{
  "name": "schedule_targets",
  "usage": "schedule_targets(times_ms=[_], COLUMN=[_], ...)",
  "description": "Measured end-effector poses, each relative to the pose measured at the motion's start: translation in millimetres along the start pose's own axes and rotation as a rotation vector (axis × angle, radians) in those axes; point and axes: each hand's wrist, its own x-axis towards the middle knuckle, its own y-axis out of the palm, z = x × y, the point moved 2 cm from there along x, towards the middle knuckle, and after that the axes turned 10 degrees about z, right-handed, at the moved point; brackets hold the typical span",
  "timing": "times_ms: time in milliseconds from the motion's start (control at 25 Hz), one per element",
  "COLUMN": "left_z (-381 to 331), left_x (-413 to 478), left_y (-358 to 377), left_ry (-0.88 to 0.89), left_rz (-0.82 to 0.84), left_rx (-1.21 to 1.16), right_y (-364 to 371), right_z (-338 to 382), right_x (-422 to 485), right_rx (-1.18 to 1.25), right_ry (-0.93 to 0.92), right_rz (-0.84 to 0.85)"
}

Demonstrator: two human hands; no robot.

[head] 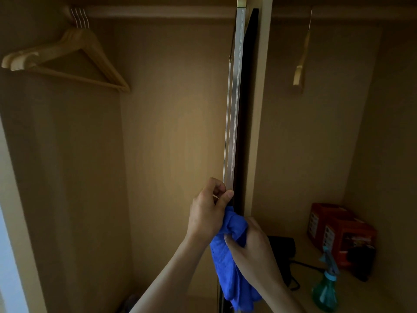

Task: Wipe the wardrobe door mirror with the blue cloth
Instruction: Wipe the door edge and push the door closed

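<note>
Two hands are up at the wardrobe door [235, 109], and you're looking at it almost dead edge-on, so the mirror barely shows. Honestly, I can't tell which side carries the glass. Your left hand [208, 208] pinches the metal edge strip, fingers [228, 196] curled narrow round it. Your right hand [255, 249] sits just below, fingers wrapped tight on the blue cloth [230, 276]. The cloth is bunched in that fist, its top touching the door edge and your left palm, the rest hanging loose alongside the door.

My read: no real wiping of the glass yet, and the door needs swinging round first. Stuff that could bite you from here:

- That pinch is thin. Pull hard and the fingers could slip off the strip, or get nipped against the divider panel [259, 109] right beside it.
- The dangling tail of the cloth could catch between door and panel as the door moves.
- Wiping with a balled-up cloth probably leaves streaks, so flatten it first. It's dim in there too, so you'd likely miss them.
- The spray bottle [326, 290] stands on the shelf [304, 247] near your right arm, red boxes [338, 229] behind it. A wide elbow swing could tip the bottle.
</note>
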Motion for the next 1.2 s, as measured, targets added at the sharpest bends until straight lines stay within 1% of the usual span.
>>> schedule_targets(times_ms=[80, 160, 280, 360, 480, 600, 840, 1040, 1120, 1200], left_z=[1.7, 3.0, 5.5, 6.2, 8.9, 14.4, 25.5, 40.6, 46.8, 53.9], left_x=[2.1, 2.7, 2.4, 0.9, -5.1, -21.1, -72.5, -123.0, -140.9, -157.3], left_y=[0.8, 1.2, 1.8, 2.9, 5.7, 10.6, 22.9, 51.1, 64.2, 79.1], left_ry=[0.001, 0.007, 0.013, 0.006, -0.021, -0.041, -0.124, -0.266, -0.311, -0.343], left_rz=[-0.003, -0.005, -0.013, -0.016, -0.034, -0.038, -0.04, 0.091, 0.144, 0.181], left_rx=[-0.001, 0.01, 0.014, 0.005, 0.003, -0.004, -0.121, -0.344, -0.384, -0.389], right_y=[2.5, 4.2, 0.4, -2.8, -5.3, -7.6, -23.0, -29.2, -28.0, -24.1], right_z=[-2.6, -5.0, -7.8, -6.9, -7.0, -12.3, -39.2, -64.6, -73.3, -82.9], right_x=[3.4, 5.3, 2.5, 0.8, -0.3, -5.2, -22.4, -47.2, -60.4, -74.9], right_rx=[0.013, 0.052, -0.062, -0.068, 0.042, 0.072, 0.251, 0.544, 0.641, 0.682], right_ry=[0.008, 0.057, -0.046, -0.055, -0.03, -0.028, 0.04, 0.161, 0.189, 0.225], right_rz=[0.007, 0.051, 0.047, 0.053, 0.07, 0.133, 0.217, 0.214, 0.19, 0.178])
